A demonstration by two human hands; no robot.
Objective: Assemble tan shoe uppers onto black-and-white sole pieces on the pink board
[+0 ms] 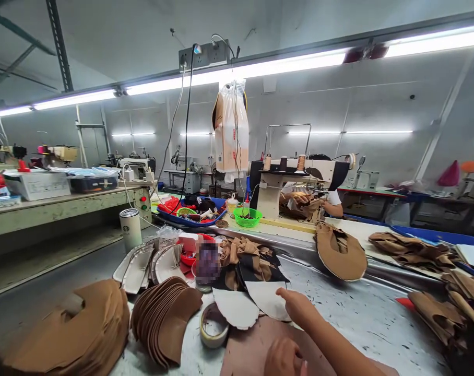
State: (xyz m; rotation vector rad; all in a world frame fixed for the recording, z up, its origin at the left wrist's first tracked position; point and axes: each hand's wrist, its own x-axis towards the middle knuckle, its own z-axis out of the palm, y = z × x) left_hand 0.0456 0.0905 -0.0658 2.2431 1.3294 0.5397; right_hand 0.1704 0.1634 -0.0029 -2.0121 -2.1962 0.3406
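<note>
My right hand (299, 309) reaches in from the lower right, finger and thumb pinched at the right edge of a white half-round piece (267, 298) with black fabric behind it. Another white half-round piece (236, 309) lies just left of it, partly overlapped. My left hand (283, 357) is low at the bottom edge, fingers curled, over a brown flat sheet (245, 347); anything inside it is hidden. A roll of tape (214, 326) stands left of the sheet. Further left are a fanned stack of brown curved pieces (164, 318) and a larger brown stack (70, 329).
White curved pieces (137, 267) and a tumbler (130, 230) stand at the back left. A green basket (248, 216) and a blue tray (192, 222) sit beyond. Across the table, a person works at a sewing machine (274, 196). A brown piece (342, 256) overhangs the metal edge.
</note>
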